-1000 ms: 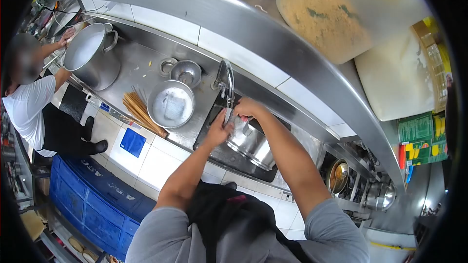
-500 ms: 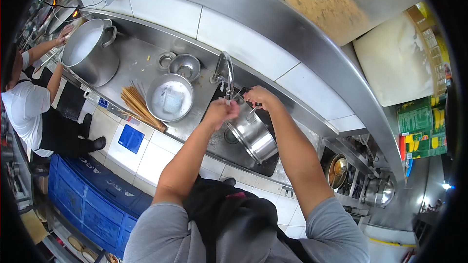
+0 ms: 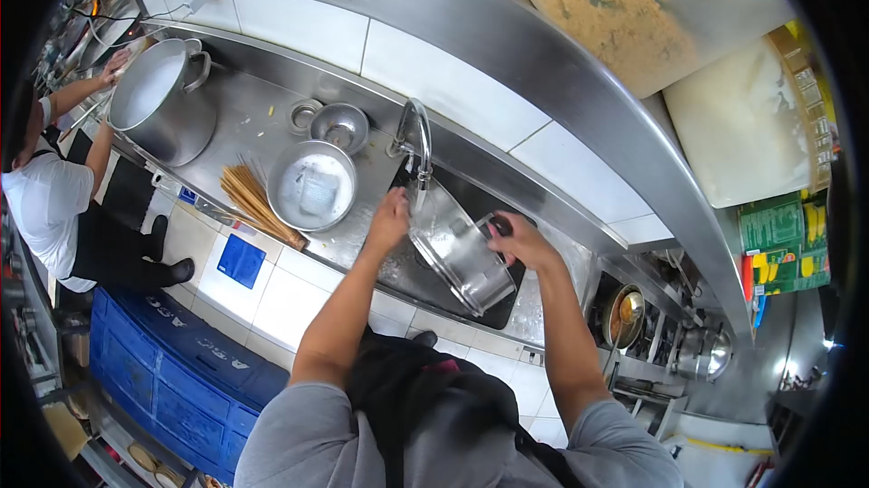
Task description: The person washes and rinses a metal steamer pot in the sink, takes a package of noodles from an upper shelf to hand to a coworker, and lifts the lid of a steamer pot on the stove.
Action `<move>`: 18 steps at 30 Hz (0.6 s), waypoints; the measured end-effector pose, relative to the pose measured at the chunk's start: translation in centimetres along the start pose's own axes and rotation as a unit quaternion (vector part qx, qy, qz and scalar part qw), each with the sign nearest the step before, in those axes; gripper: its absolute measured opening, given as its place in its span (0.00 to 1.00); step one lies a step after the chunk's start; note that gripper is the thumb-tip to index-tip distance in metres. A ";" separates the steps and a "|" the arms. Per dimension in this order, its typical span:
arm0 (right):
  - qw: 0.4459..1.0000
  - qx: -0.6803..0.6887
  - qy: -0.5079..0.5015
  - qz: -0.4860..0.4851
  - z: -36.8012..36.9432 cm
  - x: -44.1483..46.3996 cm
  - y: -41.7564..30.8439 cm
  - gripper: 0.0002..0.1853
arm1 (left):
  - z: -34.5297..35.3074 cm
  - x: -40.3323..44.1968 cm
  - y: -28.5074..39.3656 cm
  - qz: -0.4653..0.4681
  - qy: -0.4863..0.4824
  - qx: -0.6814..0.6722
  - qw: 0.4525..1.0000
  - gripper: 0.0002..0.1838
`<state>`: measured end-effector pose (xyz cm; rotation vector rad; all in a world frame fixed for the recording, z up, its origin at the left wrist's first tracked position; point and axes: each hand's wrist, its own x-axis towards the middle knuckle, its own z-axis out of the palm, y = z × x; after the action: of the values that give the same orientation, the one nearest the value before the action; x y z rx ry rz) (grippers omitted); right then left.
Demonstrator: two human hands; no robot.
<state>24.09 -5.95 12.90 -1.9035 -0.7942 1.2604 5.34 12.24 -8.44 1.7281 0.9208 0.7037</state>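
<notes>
A shiny steel pot (image 3: 466, 262) lies tilted in the dark sink (image 3: 503, 314), below the curved faucet (image 3: 418, 130). Water appears to run from the spout onto its side. My right hand (image 3: 520, 242) is closed around the pot's loop handle. At the pot's left edge is my left hand (image 3: 389, 218), its fingers curled; whether they grip the edge is hidden from me. Left of the sink, a steel bowl (image 3: 282, 182) holds foamy water and a pale, soaked item. A bundle of thin wooden sticks (image 3: 255, 203) lies beside that bowl.
Behind the foamy bowl are a smaller steel bowl (image 3: 348, 117) and a small round metal cup (image 3: 303, 111). A large stockpot (image 3: 186, 126) with whitish liquid stands at the far left, where a co-worker (image 3: 56, 207) reaches toward it. A metal shelf (image 3: 507, 44) overhangs the counter.
My right hand has moved from the sink's back edge to the pot's handle, and the pot has turned. My left hand has dropped from the faucet to the pot's left side.
</notes>
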 end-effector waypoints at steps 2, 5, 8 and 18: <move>0.999 0.039 0.011 0.005 -2.0 -2.6 5.0 0.27 | -0.2 3.1 -0.2 0.006 -0.078 0.061 0.995 0.24; 0.998 0.023 0.057 -0.034 -3.0 -5.0 10.5 0.26 | 0.8 1.8 5.4 -0.007 -0.161 0.212 0.964 0.28; 0.993 0.019 0.105 -0.055 -4.1 -6.5 13.4 0.19 | 0.9 -0.3 7.9 0.107 -0.126 0.205 0.965 0.31; 0.994 0.020 0.088 -0.059 -3.9 -7.0 20.7 0.13 | 4.5 -10.8 12.7 0.185 -0.012 0.299 0.936 0.31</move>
<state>27.61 -23.97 0.50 -1.8776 -0.7707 1.0154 6.31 -1.64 1.77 2.4918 0.8504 0.6788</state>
